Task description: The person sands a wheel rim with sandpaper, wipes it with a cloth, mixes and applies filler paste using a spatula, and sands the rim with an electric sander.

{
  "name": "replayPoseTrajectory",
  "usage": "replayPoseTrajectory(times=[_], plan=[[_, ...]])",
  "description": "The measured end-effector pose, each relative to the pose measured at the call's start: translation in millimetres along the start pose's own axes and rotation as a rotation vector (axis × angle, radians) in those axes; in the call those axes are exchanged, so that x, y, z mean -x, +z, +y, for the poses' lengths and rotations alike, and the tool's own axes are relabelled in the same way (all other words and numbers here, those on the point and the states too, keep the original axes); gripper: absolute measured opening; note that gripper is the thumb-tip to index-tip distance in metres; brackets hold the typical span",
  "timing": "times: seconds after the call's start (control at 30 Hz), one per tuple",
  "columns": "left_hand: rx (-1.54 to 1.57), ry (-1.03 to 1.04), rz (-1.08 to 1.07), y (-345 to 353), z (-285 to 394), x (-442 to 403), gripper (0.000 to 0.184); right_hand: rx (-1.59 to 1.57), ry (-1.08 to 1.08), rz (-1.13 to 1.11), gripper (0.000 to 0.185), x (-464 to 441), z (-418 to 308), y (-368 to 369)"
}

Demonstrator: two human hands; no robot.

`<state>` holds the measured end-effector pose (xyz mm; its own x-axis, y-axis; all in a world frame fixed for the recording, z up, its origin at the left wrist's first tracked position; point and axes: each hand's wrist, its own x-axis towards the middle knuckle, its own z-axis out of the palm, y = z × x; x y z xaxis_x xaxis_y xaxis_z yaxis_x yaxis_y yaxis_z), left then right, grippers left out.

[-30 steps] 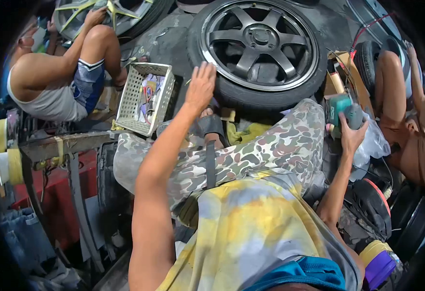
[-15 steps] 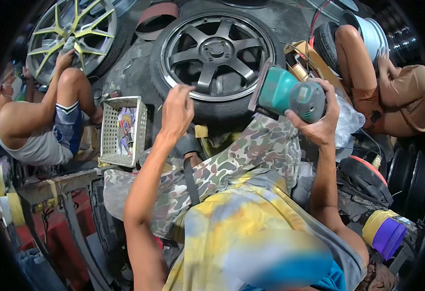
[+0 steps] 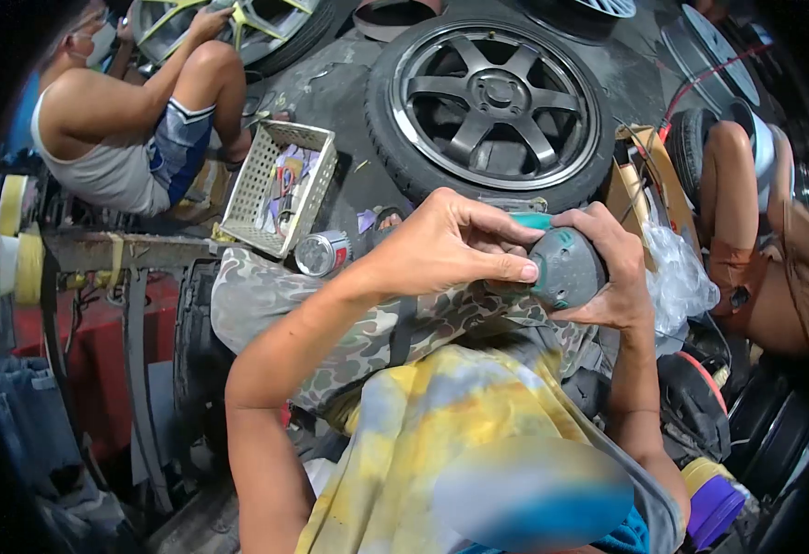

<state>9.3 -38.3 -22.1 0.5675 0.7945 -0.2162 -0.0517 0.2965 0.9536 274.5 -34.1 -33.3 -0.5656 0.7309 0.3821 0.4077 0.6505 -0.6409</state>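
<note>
A green and dark grey electric sander is held above my lap, its rounded grey end facing me. My right hand wraps round its right side. My left hand is at its left side, thumb and fingertips pinched against the body; whether something small sits between them is hidden. Just beyond lies a tyre with a dark six-spoke wheel rim, its lip bare and shiny. The sander's flat pad is mostly hidden by my hands.
A cream plastic basket of small tools stands left, beside a can. A co-worker sits upper left at a yellow-spoked wheel. Another person's leg, a cardboard box and a clear plastic bag are right.
My right hand has brought the sander down and nearer, turning its pad away. My left hand has moved right from mid-air onto the sander. The view has shifted, uncovering the can.
</note>
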Motion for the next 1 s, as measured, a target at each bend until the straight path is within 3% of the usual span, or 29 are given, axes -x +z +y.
replayPoseTrajectory(times=[0.2, 0.4, 0.43, 0.53, 0.6, 0.67, 0.7, 0.73, 0.87, 0.93, 0.97, 1.0], plan=[[-0.04, 0.029, 0.129, -22.3, -3.7, 0.0, 0.036, -0.024, -0.037, -0.186, 0.086, -44.2, 19.7, 1.6], [0.031, -0.199, 0.156, -79.1, 20.9, -19.3, 0.036, 0.0, -0.075, -0.278, 0.094, -102.2, 49.7, 22.9], [-0.124, -0.06, 0.15, -94.1, 19.6, -25.7, 0.036, -0.013, -0.106, -0.265, 0.091, -114.2, 60.3, 32.4], [-0.533, 0.09, 0.209, -146.7, 39.6, -35.6, 0.028, 0.0, -0.146, -0.238, 0.083, -167.9, 83.8, 56.0], [-0.682, 0.328, 0.443, -201.3, 32.9, -39.0, 0.031, 0.117, -0.143, -0.197, 0.075, -202.8, 103.4, 73.5], [-0.379, 0.344, 0.651, -225.2, 31.9, -30.6, 0.027, 0.237, -0.193, -0.197, 0.071, -233.1, 125.9, 86.7], [-0.292, 0.187, 0.685, -249.2, 21.3, -20.6, 0.037, 0.241, -0.201, -0.22, 0.073, -247.1, 133.5, 94.1], [-0.259, 0.185, 0.707, -262.6, 5.7, -18.6, 0.037, 0.241, -0.206, -0.245, 0.075, -259.8, 140.3, 101.7], [-0.208, 0.166, 0.652, -267.3, -41.8, -27.6, 0.049, 0.277, -0.248, -0.382, 0.083, -275.9, 156.6, 132.9], [-0.136, 0.037, 0.519, -263.9, -43.9, -43.5, 0.054, 0.236, -0.211, -0.439, 0.086, -275.2, 151.8, 147.5], [-0.216, 0.165, 0.515, -261.6, -49.0, -51.2, 0.059, 0.239, -0.208, -0.46, 0.087, -273.5, 149.3, 156.3], [-0.3, 0.126, 0.455, -263.2, -47.8, -57.3, 0.066, 0.242, -0.192, -0.479, 0.088, -272.0, 146.4, 161.1]])
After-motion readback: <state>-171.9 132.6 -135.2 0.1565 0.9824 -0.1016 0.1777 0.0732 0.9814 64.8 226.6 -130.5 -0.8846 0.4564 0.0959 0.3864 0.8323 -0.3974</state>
